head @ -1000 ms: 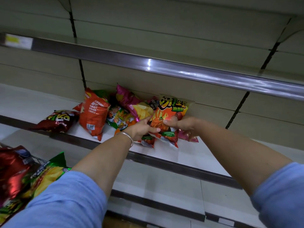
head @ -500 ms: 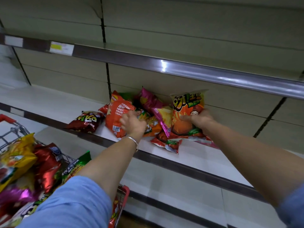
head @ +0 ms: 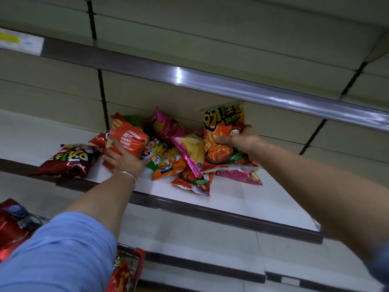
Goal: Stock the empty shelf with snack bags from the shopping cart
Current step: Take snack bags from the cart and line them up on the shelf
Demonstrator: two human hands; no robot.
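A heap of snack bags lies on the white shelf [head: 263, 199]. My right hand [head: 242, 142] grips an orange bag with yellow lettering [head: 223, 127] and holds it upright against the back panel. My left hand [head: 124, 161], a silver bangle at its wrist, grips a red-orange bag [head: 128, 138] from below at the left of the heap. Between them lie pink [head: 166, 125], yellow-and-pink [head: 192, 150] and green-orange [head: 162, 159] bags. A dark red bag [head: 67, 161] lies flat to the left. The shopping cart [head: 134, 260] with more bags sits at the bottom left.
The metal edge of an upper shelf [head: 252, 87] runs across above the heap, with a yellow price tag [head: 12, 39] at its left end. Lower shelves [head: 210, 239] step out below. The shelf's white surface extends left and right of the bags.
My right hand has stood the orange bag upright against the back panel. My left hand left that bag, moved left and took hold of the red-orange bag. The camera shifted.
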